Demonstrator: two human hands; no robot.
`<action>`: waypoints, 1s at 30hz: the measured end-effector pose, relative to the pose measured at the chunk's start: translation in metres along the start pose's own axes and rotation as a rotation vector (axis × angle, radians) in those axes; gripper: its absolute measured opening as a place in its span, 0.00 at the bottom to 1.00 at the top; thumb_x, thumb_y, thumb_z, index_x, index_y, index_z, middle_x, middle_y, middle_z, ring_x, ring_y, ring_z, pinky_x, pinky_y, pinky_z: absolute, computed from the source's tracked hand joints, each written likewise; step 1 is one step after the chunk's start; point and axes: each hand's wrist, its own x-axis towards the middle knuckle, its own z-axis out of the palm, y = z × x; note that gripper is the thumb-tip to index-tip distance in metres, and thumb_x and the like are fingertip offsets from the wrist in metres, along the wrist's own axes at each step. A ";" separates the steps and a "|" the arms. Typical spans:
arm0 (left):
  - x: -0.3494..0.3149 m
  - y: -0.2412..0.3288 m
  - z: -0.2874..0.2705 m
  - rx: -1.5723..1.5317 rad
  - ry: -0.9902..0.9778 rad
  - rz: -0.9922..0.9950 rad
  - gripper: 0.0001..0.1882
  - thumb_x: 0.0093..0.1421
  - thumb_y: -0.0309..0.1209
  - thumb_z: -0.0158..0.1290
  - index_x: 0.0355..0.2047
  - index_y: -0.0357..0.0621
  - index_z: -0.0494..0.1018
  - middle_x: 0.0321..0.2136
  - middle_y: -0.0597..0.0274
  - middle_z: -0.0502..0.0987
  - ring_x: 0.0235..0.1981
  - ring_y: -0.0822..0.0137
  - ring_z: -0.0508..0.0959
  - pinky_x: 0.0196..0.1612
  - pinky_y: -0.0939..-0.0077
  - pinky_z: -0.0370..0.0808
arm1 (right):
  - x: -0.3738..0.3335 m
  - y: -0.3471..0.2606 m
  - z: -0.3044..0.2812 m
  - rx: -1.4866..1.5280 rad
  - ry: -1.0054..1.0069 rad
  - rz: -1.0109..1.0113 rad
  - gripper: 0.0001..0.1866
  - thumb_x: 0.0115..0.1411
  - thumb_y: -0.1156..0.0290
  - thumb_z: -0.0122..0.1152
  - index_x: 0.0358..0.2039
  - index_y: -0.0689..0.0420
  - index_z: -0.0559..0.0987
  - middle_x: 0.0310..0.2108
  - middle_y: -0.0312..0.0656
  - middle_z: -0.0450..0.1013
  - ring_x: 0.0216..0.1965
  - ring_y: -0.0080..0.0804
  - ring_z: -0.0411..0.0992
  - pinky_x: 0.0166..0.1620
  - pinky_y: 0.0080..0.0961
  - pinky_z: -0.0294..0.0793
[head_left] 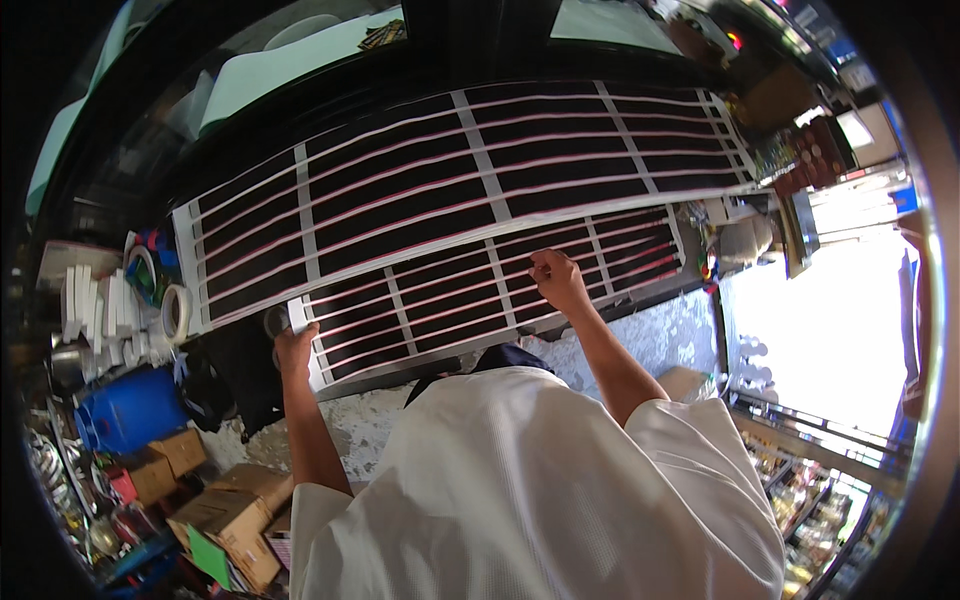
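Observation:
A dark sheet with pale lengthwise stripes and white cross bands (445, 310) lies in front of me on a work surface. At its left end, my left hand (295, 350) is closed, its thumb by the white border. A grey round roll (276, 320) sits right against that hand; its hidden fingers leave unclear what they grip. Over the right half of the same sheet, my right hand (557, 282) is closed in a pinch, and anything between the fingertips is too small to make out. Beyond lies a larger sheet of the same striped kind (400, 185).
Left of the sheets are a white tape roll (176, 312) and stacked white pieces (95, 305). A blue drum (130, 410) and cardboard boxes (235, 515) stand lower left. Assorted goods (800, 160) crowd the far right end, near a bright opening (815, 330).

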 end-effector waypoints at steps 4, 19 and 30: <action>-0.060 0.039 0.005 -0.100 0.117 0.107 0.15 0.67 0.30 0.68 0.49 0.30 0.87 0.43 0.55 0.90 0.42 0.67 0.86 0.49 0.67 0.80 | 0.042 0.012 -0.013 -0.063 -0.070 -0.167 0.16 0.62 0.75 0.74 0.50 0.62 0.86 0.46 0.55 0.84 0.51 0.57 0.83 0.55 0.49 0.84; -0.193 0.128 0.006 -0.177 0.474 -0.009 0.16 0.69 0.31 0.68 0.51 0.32 0.87 0.41 0.60 0.90 0.40 0.73 0.83 0.48 0.71 0.79 | 0.141 0.001 0.043 -0.693 -0.735 -0.294 0.27 0.73 0.55 0.58 0.65 0.55 0.82 0.67 0.55 0.78 0.70 0.56 0.73 0.75 0.51 0.71; -0.213 0.132 0.005 -0.191 0.452 0.014 0.14 0.70 0.31 0.68 0.50 0.35 0.88 0.38 0.64 0.89 0.37 0.75 0.82 0.45 0.73 0.77 | 0.135 0.018 0.089 -0.305 -0.317 -0.256 0.26 0.67 0.68 0.60 0.65 0.51 0.82 0.66 0.50 0.79 0.70 0.55 0.73 0.74 0.48 0.71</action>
